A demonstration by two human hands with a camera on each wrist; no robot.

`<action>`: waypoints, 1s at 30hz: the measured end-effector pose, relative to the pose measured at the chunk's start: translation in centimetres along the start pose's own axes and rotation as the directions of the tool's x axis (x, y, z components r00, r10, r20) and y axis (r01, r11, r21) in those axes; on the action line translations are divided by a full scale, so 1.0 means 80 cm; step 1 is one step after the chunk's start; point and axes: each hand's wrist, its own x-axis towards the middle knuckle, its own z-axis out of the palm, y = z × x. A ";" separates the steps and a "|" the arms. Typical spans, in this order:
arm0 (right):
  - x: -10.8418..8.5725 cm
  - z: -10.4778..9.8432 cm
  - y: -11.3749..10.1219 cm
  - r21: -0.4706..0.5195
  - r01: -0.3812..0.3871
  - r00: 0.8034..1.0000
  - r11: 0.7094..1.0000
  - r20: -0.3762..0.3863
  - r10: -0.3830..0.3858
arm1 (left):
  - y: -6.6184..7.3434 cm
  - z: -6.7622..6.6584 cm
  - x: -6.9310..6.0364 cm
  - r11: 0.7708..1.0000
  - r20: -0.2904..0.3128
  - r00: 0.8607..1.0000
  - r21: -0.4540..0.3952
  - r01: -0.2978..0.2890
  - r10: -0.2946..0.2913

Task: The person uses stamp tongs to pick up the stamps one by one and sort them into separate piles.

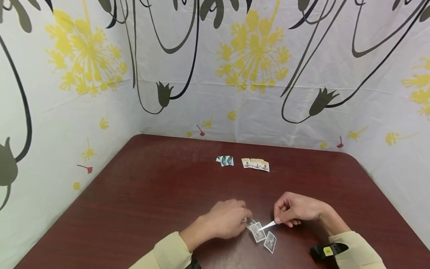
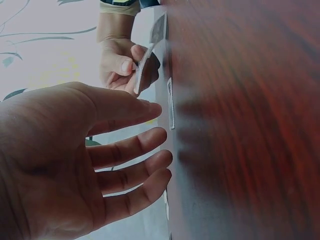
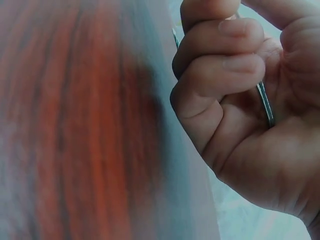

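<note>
My right hand (image 1: 295,210) pinches slim metal tweezers (image 1: 267,226), their tips at a grey, white-edged stamp (image 1: 258,232). In the left wrist view, this stamp (image 2: 143,70) is bent and raised off the table in front of the right hand. The rear end of the tweezers (image 3: 266,105) shows against the palm in the right wrist view. My left hand (image 1: 226,219) hovers just left of the stamps, its fingers relaxed and slightly bent, holding nothing in the left wrist view. A second grey stamp (image 1: 270,242) lies nearer to me. More grey paper is partly hidden by the left fingertips.
Toward the back of the dark red wooden table (image 1: 151,179) lie two overlapping rows: green stamps (image 1: 226,161) on the left and orange-and-white stamps (image 1: 256,164) on the right. A patterned white curtain (image 1: 208,67) encloses the table's back and sides.
</note>
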 end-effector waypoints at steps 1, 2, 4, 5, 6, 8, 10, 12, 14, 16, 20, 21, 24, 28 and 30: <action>0.000 -0.001 0.001 0.002 0.006 1.000 1.000 0.001 -0.006 | 0.000 0.000 0.000 1.000 0.001 1.000 0.004 0.003 -0.003; 0.001 -0.001 0.001 0.005 0.012 1.000 1.000 0.002 -0.012 | 0.000 0.000 0.000 1.000 0.001 1.000 0.006 0.005 -0.005; 0.001 -0.002 0.002 0.008 0.021 1.000 1.000 0.001 -0.021 | 0.000 -0.001 0.000 1.000 0.002 1.000 0.011 0.009 -0.009; 0.002 -0.003 0.002 0.011 0.026 1.000 1.000 0.000 -0.026 | 0.000 -0.001 0.000 1.000 0.002 1.000 0.013 0.011 -0.011; 0.002 -0.003 0.003 0.013 0.030 1.000 0.999 -0.002 -0.030 | 0.000 -0.001 0.000 1.000 0.000 1.000 0.014 0.012 -0.012; 0.002 -0.002 0.003 0.020 0.041 0.999 0.999 -0.006 -0.041 | 0.000 0.000 0.000 1.000 -0.004 1.000 0.017 0.014 -0.014; 0.003 -0.001 0.002 0.023 0.046 0.999 0.999 -0.009 -0.046 | 0.000 0.000 0.000 1.000 -0.004 1.000 0.019 0.015 -0.015; 0.003 0.000 0.001 0.023 0.046 0.999 0.999 -0.014 -0.046 | 0.000 0.000 -0.001 1.000 -0.003 1.000 0.017 0.016 -0.016; 0.003 0.001 0.000 0.020 0.042 0.999 0.999 -0.016 -0.042 | 0.000 0.000 0.000 1.000 -0.001 1.000 0.016 0.016 -0.016; 0.003 0.002 0.000 0.011 0.030 0.999 0.999 -0.024 -0.029 | 0.000 0.001 0.000 1.000 0.000 1.000 0.015 0.015 -0.015; 0.004 0.003 -0.001 -0.008 0.019 0.999 1.000 -0.042 -0.019 | -0.001 0.003 0.000 1.000 -0.008 1.000 0.012 0.012 -0.012; 0.004 0.004 -0.001 -0.015 0.016 0.999 1.000 -0.050 -0.017 | -0.001 0.004 0.000 1.000 -0.010 1.000 0.011 0.012 -0.012; 0.004 0.004 -0.002 -0.032 0.009 0.997 0.999 -0.073 -0.012 | -0.001 0.005 0.001 1.000 -0.017 1.000 0.010 0.011 -0.010; 0.005 0.004 -0.001 -0.040 0.008 0.995 0.999 -0.099 -0.012 | -0.001 0.005 0.001 1.000 -0.020 1.000 0.006 0.018 -0.018; 0.005 0.004 0.000 -0.038 0.008 0.994 0.999 -0.106 -0.012 | -0.001 0.005 0.001 1.000 -0.019 1.000 0.002 0.024 -0.024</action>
